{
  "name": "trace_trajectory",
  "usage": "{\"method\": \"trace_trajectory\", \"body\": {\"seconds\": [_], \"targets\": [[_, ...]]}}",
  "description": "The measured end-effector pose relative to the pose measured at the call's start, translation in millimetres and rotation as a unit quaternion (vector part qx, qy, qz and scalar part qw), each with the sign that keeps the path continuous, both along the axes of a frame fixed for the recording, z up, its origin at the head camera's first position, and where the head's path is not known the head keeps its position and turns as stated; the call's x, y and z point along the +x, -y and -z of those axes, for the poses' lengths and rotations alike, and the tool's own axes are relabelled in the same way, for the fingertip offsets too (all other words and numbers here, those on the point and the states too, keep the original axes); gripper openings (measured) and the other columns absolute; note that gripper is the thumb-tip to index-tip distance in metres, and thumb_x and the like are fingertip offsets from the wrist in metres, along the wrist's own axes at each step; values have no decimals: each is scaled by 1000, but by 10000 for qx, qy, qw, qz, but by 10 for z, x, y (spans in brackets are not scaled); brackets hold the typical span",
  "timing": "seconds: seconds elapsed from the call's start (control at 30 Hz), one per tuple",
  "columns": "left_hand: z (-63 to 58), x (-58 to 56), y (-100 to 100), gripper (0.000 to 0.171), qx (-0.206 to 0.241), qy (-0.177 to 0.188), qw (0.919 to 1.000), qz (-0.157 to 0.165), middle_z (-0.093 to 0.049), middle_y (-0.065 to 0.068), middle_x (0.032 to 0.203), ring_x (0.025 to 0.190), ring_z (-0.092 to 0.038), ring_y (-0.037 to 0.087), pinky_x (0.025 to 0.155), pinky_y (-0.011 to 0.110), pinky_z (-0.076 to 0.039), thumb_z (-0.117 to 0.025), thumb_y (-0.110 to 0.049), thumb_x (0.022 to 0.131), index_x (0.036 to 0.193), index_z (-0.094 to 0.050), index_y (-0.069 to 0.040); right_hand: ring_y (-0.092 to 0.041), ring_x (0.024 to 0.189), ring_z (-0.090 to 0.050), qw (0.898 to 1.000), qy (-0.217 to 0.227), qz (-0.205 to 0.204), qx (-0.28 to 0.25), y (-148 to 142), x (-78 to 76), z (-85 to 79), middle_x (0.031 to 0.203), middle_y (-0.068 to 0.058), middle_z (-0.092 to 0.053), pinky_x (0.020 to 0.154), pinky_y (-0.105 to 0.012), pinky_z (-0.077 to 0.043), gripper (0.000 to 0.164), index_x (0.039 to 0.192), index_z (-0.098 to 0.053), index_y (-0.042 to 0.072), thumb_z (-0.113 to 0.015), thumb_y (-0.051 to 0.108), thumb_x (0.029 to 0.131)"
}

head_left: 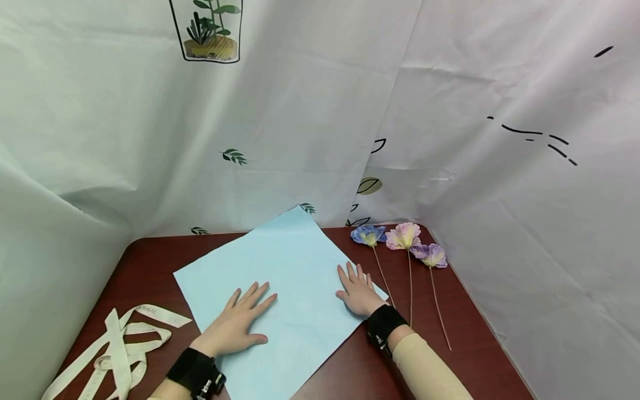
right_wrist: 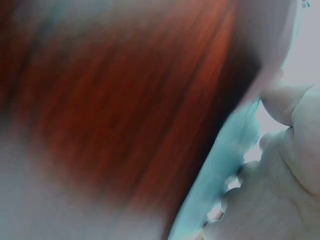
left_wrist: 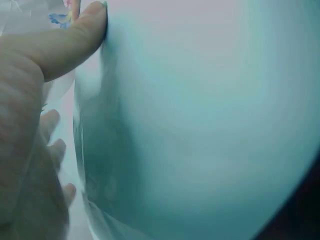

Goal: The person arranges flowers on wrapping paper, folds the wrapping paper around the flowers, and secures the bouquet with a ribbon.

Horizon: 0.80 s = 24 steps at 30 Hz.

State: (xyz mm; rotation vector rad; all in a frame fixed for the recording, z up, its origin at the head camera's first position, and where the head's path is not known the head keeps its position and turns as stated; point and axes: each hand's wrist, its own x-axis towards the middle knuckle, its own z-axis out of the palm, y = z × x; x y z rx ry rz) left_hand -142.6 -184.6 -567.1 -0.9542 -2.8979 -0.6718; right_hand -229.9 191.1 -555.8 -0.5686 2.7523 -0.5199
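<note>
A square sheet of light blue wrapping paper [head_left: 295,266] lies turned like a diamond, its top corner against the curtain. On its left part rests my left hand [head_left: 238,325], fingers straight and spread. My right hand [head_left: 359,293] rests near the sheet's right corner with its fingers extended. Close to the right hand lie three artificial flowers on thin stems: a blue flower [head_left: 369,235], a pink flower [head_left: 403,236] and a purple flower [head_left: 433,255]. In the left wrist view the thumb [left_wrist: 75,42] is over the blue paper [left_wrist: 200,125]. Neither hand grips anything.
A loosely heaped white ribbon [head_left: 117,350] with printed lettering lies on the left of the dark red wooden table [head_left: 150,255]. A white curtain [head_left: 300,111] with plant drawings stands behind the table and at both sides.
</note>
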Motion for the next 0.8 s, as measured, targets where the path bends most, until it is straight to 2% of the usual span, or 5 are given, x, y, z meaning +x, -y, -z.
{"method": "trace_trajectory", "body": {"seconds": [0.1,0.2,0.33,0.47,0.8], "targets": [[54,-4,7,91,200,303,9993,-78,-30,21,172,157,-24,52,119,77,-12,-78,-56,92,166,-43,-16,-52,161,2,9997,-214,-112,-8,74,47,-60,177,-25,-7,123,-73,0,64,171,-28,12,-52,27,114],[138,-23,15,91,289,675,9971,-185,-27,22,173,158,-19,54,119,77,-6,-73,-62,93,166,-43,-16,-53,160,2,9996,-191,-195,-77,146,94,-36,177,-24,-7,121,-77,1,62,171,-31,19,-48,39,115],[236,-62,22,93,283,970,9946,-250,-21,20,176,160,-11,51,121,74,1,-69,-67,93,167,-40,-17,-52,161,7,9996,63,-280,-10,193,143,47,178,-21,-3,117,-81,9,81,172,-29,25,-48,69,106],[249,-71,40,94,317,1207,9919,-248,-15,17,178,162,-5,49,120,74,8,-69,-67,94,168,-37,-19,-46,162,11,9995,146,-235,131,177,115,152,180,-14,0,112,-82,15,101,171,-29,30,-55,85,91],[194,-76,-24,99,534,1403,9882,-290,-12,22,177,161,2,53,116,78,12,-73,-65,92,169,-35,-15,-46,163,4,9986,84,-397,333,49,-32,94,180,-12,-3,111,-86,10,104,172,-27,34,-63,84,88]]}}
